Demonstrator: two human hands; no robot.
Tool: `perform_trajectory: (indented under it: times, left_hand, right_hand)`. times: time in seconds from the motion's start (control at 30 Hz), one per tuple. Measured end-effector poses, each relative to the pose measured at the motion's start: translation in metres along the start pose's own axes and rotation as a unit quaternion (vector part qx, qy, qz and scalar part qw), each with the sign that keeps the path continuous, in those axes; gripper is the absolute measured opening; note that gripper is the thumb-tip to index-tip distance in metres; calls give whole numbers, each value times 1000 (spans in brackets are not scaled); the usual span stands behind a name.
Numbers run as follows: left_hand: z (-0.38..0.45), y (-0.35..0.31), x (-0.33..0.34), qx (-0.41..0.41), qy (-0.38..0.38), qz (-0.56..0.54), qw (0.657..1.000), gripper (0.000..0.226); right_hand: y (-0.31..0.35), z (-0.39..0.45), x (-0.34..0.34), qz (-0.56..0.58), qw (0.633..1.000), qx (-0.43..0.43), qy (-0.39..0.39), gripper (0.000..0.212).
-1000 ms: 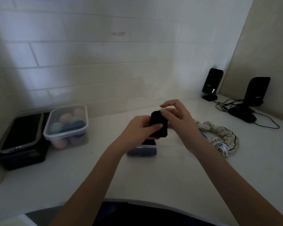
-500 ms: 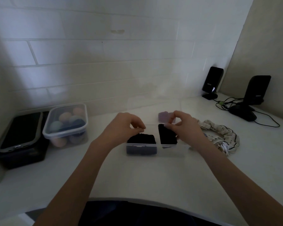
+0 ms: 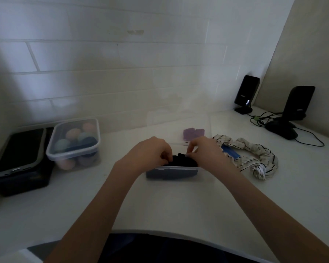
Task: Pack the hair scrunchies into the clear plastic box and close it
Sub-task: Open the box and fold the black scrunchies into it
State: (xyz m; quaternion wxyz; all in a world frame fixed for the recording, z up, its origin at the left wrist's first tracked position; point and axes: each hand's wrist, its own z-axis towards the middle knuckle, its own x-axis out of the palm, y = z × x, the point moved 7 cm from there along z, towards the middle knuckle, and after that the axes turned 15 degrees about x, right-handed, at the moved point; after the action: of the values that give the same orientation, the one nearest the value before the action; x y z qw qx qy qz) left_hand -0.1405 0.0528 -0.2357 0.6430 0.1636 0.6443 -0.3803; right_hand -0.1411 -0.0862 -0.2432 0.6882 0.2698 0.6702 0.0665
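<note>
from the head camera, both hands are meeting over the clear plastic box [image 3: 172, 172], which is sitting on the white counter [image 3: 160, 205] in front of the person. the left hand [image 3: 150, 151] is curling its fingertips down onto the black scrunchies [image 3: 184, 161] heaped in the box, and the right hand [image 3: 203, 150] is pinching the same dark bundle from the other side. the box's clear lid [image 3: 179, 122] is standing open behind the hands, with a purple piece [image 3: 193, 134] showing through it. a cream patterned scrunchie [image 3: 258, 158] is lying on the counter just right of the box, outside it. off to the left, a lidded tub of coloured balls [image 3: 74, 143] is sitting beside a phone [image 3: 17, 150].
</note>
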Motion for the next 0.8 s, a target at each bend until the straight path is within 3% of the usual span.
perform_trajectory:
  times: [0.23,0.37,0.53,0.63,0.8]
  left_hand:
    - [4,0,2,6,8,-15,1000,16]
    - [6,-2,3,1,15,12,1000,16]
    - [6,-4,-2,-12,10,133,991,23]
    - [9,0,3,-30,27,115,993,24]
    - [13,8,11,-35,54,59,996,26]
  right_hand:
    - [3,-10,3,-107,981,-84,135,27]
    - [11,-10,6,-158,973,-116,120,34]
    - [22,-10,10,-255,948,-174,82,34]
    - [25,-8,19,-299,931,-191,87,38]
    - [24,-9,16,-273,935,-175,140,35]
